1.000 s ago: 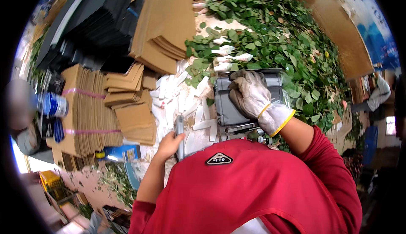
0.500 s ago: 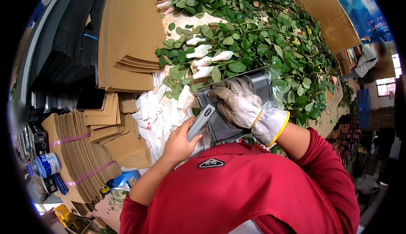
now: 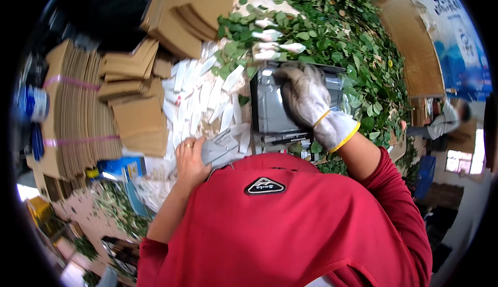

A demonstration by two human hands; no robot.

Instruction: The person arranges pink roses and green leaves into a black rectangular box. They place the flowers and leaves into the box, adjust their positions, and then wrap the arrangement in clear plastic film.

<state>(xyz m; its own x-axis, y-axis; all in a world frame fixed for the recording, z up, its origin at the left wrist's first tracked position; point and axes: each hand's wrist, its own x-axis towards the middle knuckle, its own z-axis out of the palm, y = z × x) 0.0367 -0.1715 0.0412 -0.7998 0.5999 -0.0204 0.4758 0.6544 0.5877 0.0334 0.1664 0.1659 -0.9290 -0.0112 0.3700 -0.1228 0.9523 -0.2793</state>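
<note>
Grey metal machine point(image 3: 270, 110) at centre, set on the work surface among leaves, just above the red-shirted chest. Right hand point(image 3: 306, 98) in a worn grey glove with yellow cuff trim, laid flat on top of the machine, fingers point(image 3: 290, 77) spread slightly and curled over its upper edge, touching, not clamped. Left hand point(image 3: 189, 157), bare, with a ring on one finger, just left of the machine's lower corner, fingers closed round a flat grey tool point(image 3: 223, 147) that angles up towards the machine; kind of tool hard to tell.

Scattered white paper strips point(image 3: 199, 98), narrow and long, in a loose heap between the left hand and the cardboard, some reaching the machine's left side. Above the machine, a few pale wrapped flower buds point(image 3: 275, 46) lying among a wide bed of green leafy stems point(image 3: 353, 43), which fills the upper right.

Left of the strips, stacks of flat brown cardboard sheets point(image 3: 135, 95), some fanned, some bundled upright with pink bands point(image 3: 72, 82). Larger folded brown cartons point(image 3: 192, 7) leaning at the top. Blue box point(image 3: 122, 168) below the stacks, beside loose green clippings. Blue and white cylinder point(image 3: 33, 103) at the far left edge. Blue and white poster point(image 3: 459, 43) on the wall at far right, above another person point(image 3: 441, 121) standing well apart.
</note>
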